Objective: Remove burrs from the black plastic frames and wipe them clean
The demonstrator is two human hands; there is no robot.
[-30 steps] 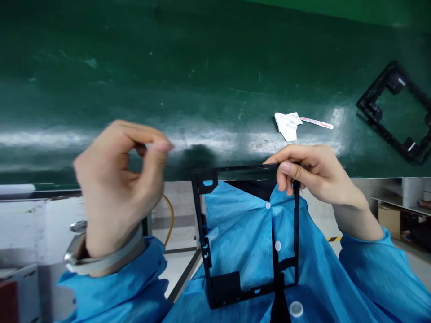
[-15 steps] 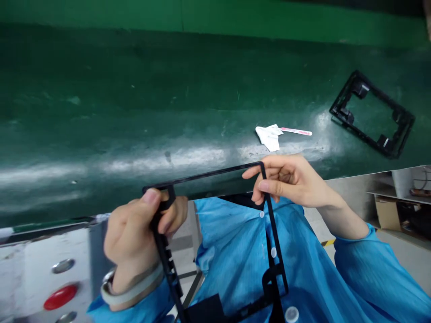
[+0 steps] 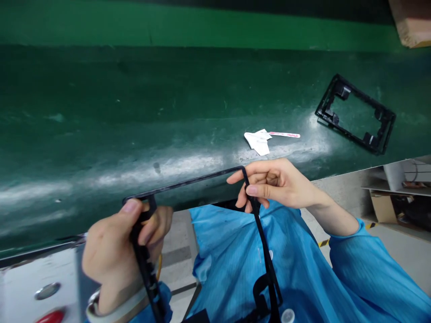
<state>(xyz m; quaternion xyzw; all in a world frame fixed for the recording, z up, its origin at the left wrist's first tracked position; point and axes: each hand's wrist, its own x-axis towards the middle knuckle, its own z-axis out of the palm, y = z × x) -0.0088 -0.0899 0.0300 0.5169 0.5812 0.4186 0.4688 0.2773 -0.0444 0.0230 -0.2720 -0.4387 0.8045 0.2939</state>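
Observation:
A black rectangular frame (image 3: 198, 178) is held up between both hands in front of the blue garment, its lower end cut off by the picture's bottom edge. My left hand (image 3: 124, 246) grips its left side near the upper left corner, thumb on top and fingers curled round. With thumb and fingers, my right hand (image 3: 269, 184) holds the right side just below the upper right corner. Beyond my right hand, a crumpled white paper (image 3: 258, 141) lies on the green table beside a thin pink and white strip (image 3: 285, 134).
Another black frame part (image 3: 357, 114) lies on the green table (image 3: 101, 112) at the right. A cardboard piece (image 3: 412, 22) is at the upper right. At lower left, a grey panel (image 3: 20, 287) bears a red button (image 3: 50, 316). Shelves with a box (image 3: 383, 207) stand at right.
The whole view has shifted, with table items appearing further left and the cardboard piece entering at upper right. Both hands still hold the frame, which appears slightly lower and further left.

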